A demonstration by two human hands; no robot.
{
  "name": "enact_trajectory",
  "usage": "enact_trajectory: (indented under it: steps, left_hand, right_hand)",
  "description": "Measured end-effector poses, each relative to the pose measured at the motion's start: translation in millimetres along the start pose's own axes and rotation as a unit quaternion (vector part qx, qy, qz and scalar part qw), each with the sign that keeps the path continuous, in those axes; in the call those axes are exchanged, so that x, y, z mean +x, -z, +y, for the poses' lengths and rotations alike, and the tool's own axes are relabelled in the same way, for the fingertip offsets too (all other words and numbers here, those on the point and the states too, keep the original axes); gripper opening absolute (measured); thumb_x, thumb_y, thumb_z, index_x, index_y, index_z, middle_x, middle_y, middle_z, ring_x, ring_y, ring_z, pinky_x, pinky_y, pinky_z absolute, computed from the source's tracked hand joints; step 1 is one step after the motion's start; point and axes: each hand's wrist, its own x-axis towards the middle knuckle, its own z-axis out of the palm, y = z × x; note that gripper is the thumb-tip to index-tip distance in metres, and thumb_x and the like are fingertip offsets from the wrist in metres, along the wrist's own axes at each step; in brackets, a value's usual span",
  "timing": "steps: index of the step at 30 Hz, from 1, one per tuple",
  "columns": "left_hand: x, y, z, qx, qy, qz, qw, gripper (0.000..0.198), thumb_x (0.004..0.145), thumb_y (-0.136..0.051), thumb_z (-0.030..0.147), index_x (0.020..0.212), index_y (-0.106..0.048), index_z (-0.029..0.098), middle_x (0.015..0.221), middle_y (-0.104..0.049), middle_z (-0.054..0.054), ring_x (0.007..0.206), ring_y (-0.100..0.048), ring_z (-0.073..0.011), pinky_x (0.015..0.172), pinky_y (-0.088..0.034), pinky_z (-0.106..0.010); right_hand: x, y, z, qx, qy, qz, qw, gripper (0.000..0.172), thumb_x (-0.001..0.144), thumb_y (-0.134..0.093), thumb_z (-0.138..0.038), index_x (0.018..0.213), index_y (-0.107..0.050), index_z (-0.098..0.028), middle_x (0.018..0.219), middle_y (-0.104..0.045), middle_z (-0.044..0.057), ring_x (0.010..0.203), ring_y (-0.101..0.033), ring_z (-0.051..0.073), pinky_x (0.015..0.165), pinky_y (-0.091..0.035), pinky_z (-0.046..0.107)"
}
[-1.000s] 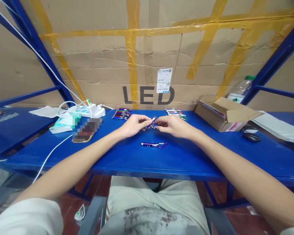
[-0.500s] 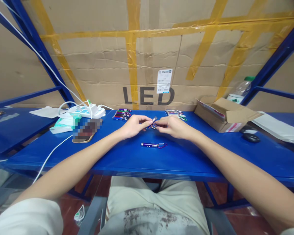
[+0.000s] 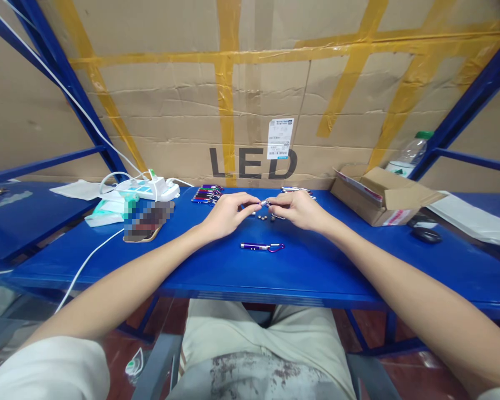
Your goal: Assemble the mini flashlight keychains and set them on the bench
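Observation:
My left hand (image 3: 230, 215) and my right hand (image 3: 303, 210) meet above the middle of the table, both closed in a pinch. Between their fingertips is a small keychain penlight (image 3: 265, 202); only a silvery stretch shows, and the fingers hide the rest. Several small round button cells (image 3: 261, 217) lie on the table just under the hands. A dark little piece with a metal clip (image 3: 278, 217) rests below my right fingers. Closer to me, a purple penlight (image 3: 255, 246) with a carabiner lies crosswise, touched by neither hand.
Rows of penlights lie behind the hands, a left row (image 3: 206, 194) and a right row (image 3: 294, 190). Leftward are a phone (image 3: 150, 222), a tissue pack (image 3: 114, 210) and a power strip (image 3: 162, 190). An open cardboard box (image 3: 383, 194) and a black mouse (image 3: 426, 234) stand right.
The penlight between my hands has turned from a slant to nearly level. My fingers have lifted a little, and the button cells beneath them now show clearly.

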Motion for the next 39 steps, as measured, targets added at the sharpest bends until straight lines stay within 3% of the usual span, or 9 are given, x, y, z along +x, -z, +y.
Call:
enact_trajectory:
  steps: [8, 14, 24, 32, 39]
  left_hand:
    - [-1, -0.7, -4, 0.008, -0.018, -0.046, 0.999, 0.034, 0.110, -0.058, 0.042, 0.115, -0.083, 0.020, 0.108, -0.083, -0.008, 0.101, -0.075, -0.0238, 0.096, -0.054, -0.035]
    - [0, -1.5, -5, -0.008, -0.018, -0.056, 0.998, 0.034, 0.111, -0.057, 0.043, 0.112, -0.083, 0.021, 0.105, -0.081, -0.007, 0.101, -0.074, -0.0236, 0.098, -0.053, -0.034]
    - [-1, -3.9, -10, -0.059, 0.005, -0.050, 0.997, 0.036, 0.111, -0.057, 0.045, 0.113, -0.083, 0.020, 0.104, -0.081, -0.007, 0.099, -0.072, -0.0227, 0.099, -0.054, -0.036]
    - [0, -5.0, -12, -0.115, 0.028, -0.033, 0.992, 0.039, 0.109, -0.060, 0.049, 0.115, -0.081, 0.017, 0.104, -0.080, -0.008, 0.095, -0.073, -0.0215, 0.092, -0.055, -0.035]
    - [1, -4.5, -12, -0.123, 0.034, -0.014, 0.992, 0.044, 0.108, -0.060, 0.053, 0.114, -0.080, 0.015, 0.103, -0.081, -0.009, 0.092, -0.073, -0.0213, 0.088, -0.056, -0.033]
  right_hand:
    - [1, -2, 3, 0.074, -0.037, 0.056, 0.995, 0.036, 0.095, -0.069, -0.046, 0.111, -0.090, -0.021, 0.112, -0.087, 0.007, 0.105, -0.079, 0.032, 0.093, -0.059, 0.040]
    - [0, 0, -2, 0.068, -0.019, 0.058, 0.996, 0.041, 0.097, -0.068, -0.054, 0.109, -0.090, -0.022, 0.105, -0.087, 0.006, 0.097, -0.077, 0.030, 0.092, -0.059, 0.041]
    - [-2, 1, -5, 0.084, -0.033, 0.075, 0.993, 0.039, 0.095, -0.070, -0.051, 0.113, -0.090, -0.023, 0.113, -0.087, 0.007, 0.101, -0.079, 0.032, 0.096, -0.060, 0.043]
    - [-2, 0, -5, 0.055, -0.002, 0.074, 0.996, 0.040, 0.099, -0.066, -0.050, 0.114, -0.090, -0.022, 0.097, -0.086, 0.006, 0.090, -0.077, 0.029, 0.089, -0.058, 0.041]
    - [-2, 1, 0, 0.013, 0.039, 0.084, 0.996, 0.036, 0.101, -0.065, -0.043, 0.116, -0.088, -0.021, 0.105, -0.086, 0.008, 0.089, -0.076, 0.027, 0.088, -0.055, 0.039]
